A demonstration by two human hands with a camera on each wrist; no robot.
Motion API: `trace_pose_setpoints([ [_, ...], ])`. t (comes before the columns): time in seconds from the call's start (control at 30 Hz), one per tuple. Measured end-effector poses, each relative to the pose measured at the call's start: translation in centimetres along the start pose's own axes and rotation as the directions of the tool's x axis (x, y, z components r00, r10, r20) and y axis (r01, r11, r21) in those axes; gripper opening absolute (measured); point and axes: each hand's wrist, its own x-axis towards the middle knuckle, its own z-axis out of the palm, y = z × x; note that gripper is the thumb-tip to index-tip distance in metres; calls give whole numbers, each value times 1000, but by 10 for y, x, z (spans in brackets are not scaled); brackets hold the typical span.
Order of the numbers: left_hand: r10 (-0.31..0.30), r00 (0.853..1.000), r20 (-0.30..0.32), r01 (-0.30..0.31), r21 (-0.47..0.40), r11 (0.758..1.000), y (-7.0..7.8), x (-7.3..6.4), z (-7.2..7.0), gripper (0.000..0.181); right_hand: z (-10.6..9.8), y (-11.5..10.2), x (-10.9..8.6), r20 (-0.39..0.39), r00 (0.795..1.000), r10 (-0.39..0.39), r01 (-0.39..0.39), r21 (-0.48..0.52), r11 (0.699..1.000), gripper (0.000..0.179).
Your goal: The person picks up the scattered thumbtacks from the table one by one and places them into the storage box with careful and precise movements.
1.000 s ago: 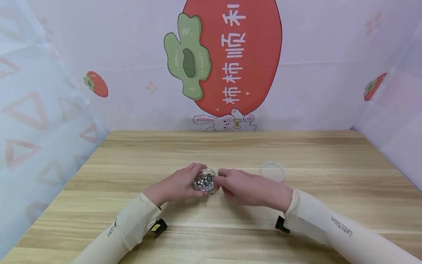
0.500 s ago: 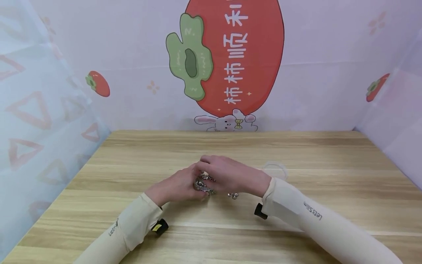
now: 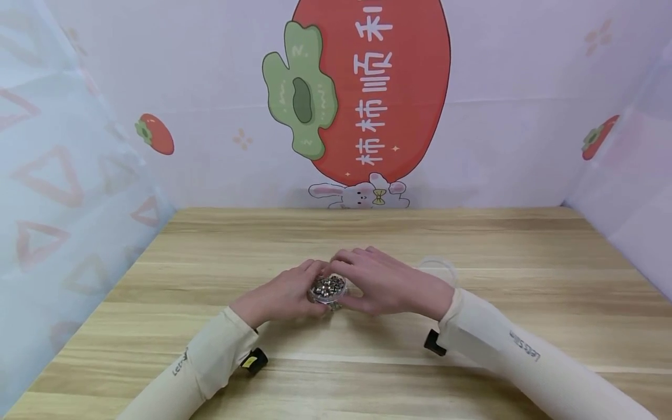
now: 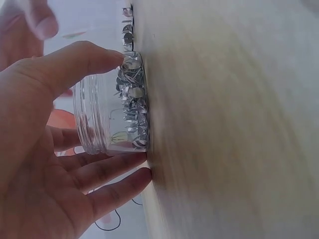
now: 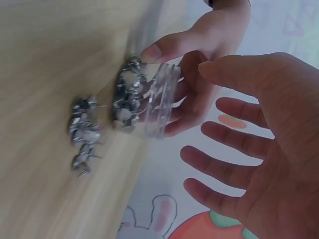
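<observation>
My left hand (image 3: pixel 286 294) holds a small clear plastic jar (image 4: pixel 94 114) on the tabletop, thumb on one side and fingers on the other. Silvery thumbtacks (image 3: pixel 329 287) lie in the bottom of that jar. Close to the jar's open mouth is my right hand (image 3: pixel 385 283); in the right wrist view its fingers (image 5: pixel 214 159) are spread, with nothing between them. A small pile of loose thumbtacks (image 5: pixel 84 129) lies on the table beside the jar. In the head view my right hand hides this pile.
A clear round lid (image 3: pixel 441 265) lies behind my right wrist, partly covered by it. The wood-grain table (image 3: pixel 336 361) runs back to a printed cloth wall (image 3: pixel 210 163). Cloth also closes off both sides.
My right hand came left over the jar's mouth, then drew back slightly to the right, so the thumbtacks inside show again. My left hand and the jar have stayed in place.
</observation>
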Motion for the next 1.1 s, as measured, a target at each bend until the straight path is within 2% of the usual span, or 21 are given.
trace_pose_setpoints([
  [0.1,-8,1000,-11,8,14,1000,0,1,0,75,2,7,-11,-19,1000,3,-3,1,1000,40],
  [0.3,-27,999,-27,27,-2,1000,-1,2,3,76,4,27,-32,-13,995,94,-94,30,995,39],
  [0.4,-27,999,-26,27,-6,1000,-1,1,3,75,6,34,-37,-10,995,102,-102,35,994,35],
  [0.77,-23,999,-25,23,0,1000,-2,3,5,78,24,40,-32,72,995,76,-81,72,994,14],
  [1.1,-25,999,-26,25,18,1000,-4,2,3,78,31,42,-27,76,997,29,-35,80,996,17],
])
